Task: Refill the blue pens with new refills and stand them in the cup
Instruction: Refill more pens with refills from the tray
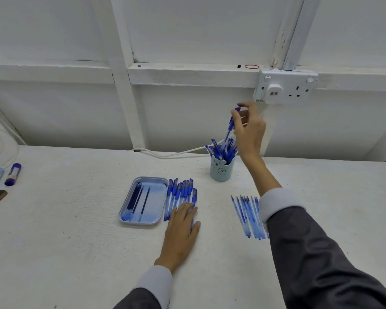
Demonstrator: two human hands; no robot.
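The right hand (249, 130) pinches one blue pen (230, 126) by its top, tip down in the bear-faced cup (221, 171), which stands near the table's (76, 241) back edge. The pens in the cup are too crowded to count. The left hand (181, 228) lies flat, fingers straight, on about seven capped pens (181, 190) beside the tray (125, 210), which holds three dark refills (140, 197). About seven loose refills (245, 215) lie to the right, with bare tabletop between.
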